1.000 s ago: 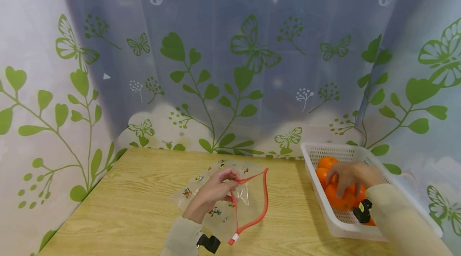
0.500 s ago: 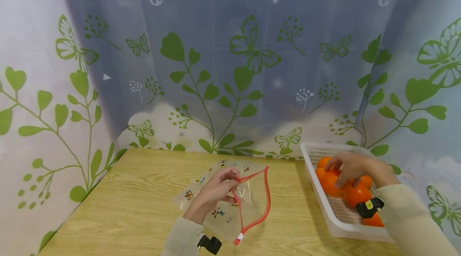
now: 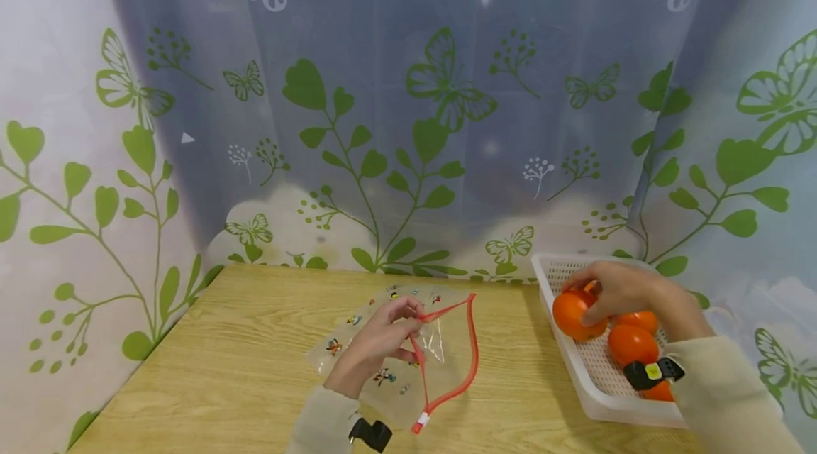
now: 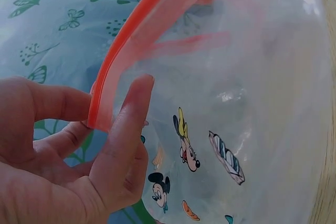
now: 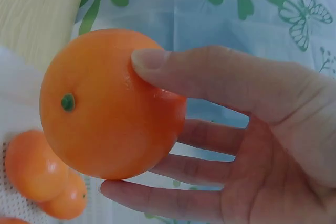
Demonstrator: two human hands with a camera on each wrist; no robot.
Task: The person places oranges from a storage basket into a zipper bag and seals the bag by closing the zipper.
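My left hand (image 3: 385, 338) pinches the rim of a clear zip bag (image 4: 273, 108) printed with small cartoon figures. Its red zip edge (image 3: 474, 340) gapes apart in the head view, with a slider at the near end. In my right hand (image 3: 622, 292) an orange (image 5: 107, 108) is gripped between thumb and fingers, raised above the white basket (image 3: 590, 397). The right wrist view shows the orange's green stem spot facing left. Other oranges (image 3: 633, 345) lie in the basket below, some partly hidden by the right hand and wrist.
The basket stands at the right of the wooden table (image 3: 210, 355). A patterned curtain (image 3: 383, 156) with butterflies and leaves closes off the back and both sides. Bare table surface lies left of the bag and between bag and basket.
My right hand has risen from among the oranges and shifted slightly left, lifting one orange. The left hand keeps its hold on the bag, nearly unmoved.
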